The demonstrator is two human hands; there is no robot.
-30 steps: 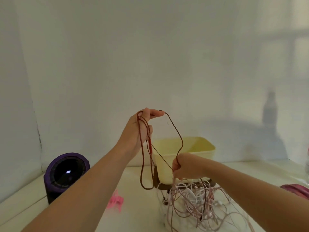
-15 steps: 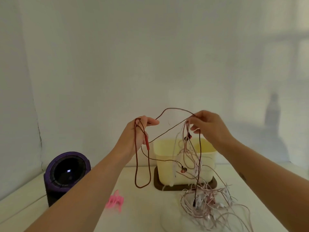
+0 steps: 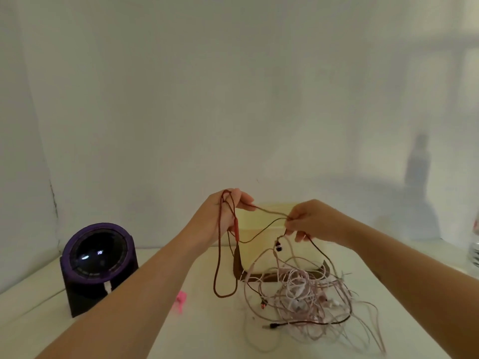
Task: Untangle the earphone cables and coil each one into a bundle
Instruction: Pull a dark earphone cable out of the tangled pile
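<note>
Looking down from head height, two bare forearms reach out over a pale table point(image 3: 197, 338) set against a plain white wall. The left hand point(image 3: 223, 216) is raised, thumb and fingers curled round several turns of a dark red earphone cable point(image 3: 217, 268); the turns drape over the hand and hang down in one long, narrow loop towards the table top, and whether the loop touches the surface cannot be told. From the left fingertips, two thin strands of that cable run across to the right hand point(image 3: 311, 221), which sits a little lower and near the left one. Its thumb and fingertips pinch the strands together, with the remaining fingers curled beneath. A small dark earbud point(image 3: 278, 247) dangles just under the right hand. From there the red cable drops into a loose tangle of pale pink and white cables point(image 3: 298, 288) heaped on the table below the right hand, and a dark plug point(image 3: 272, 325) lies at the tangle's near edge. Behind the hands stands a cream rectangular tub point(image 3: 261, 244) on a dark brown tray point(image 3: 237, 270) — the tangle spills against the tray's front. Well to the left sits a purple round-faced speaker point(image 3: 98, 257), and between it and the hanging loop lies a small pink clip point(image 3: 180, 299). At the far right edge, a blurred bottle point(image 3: 475, 244) is partly in view.
</note>
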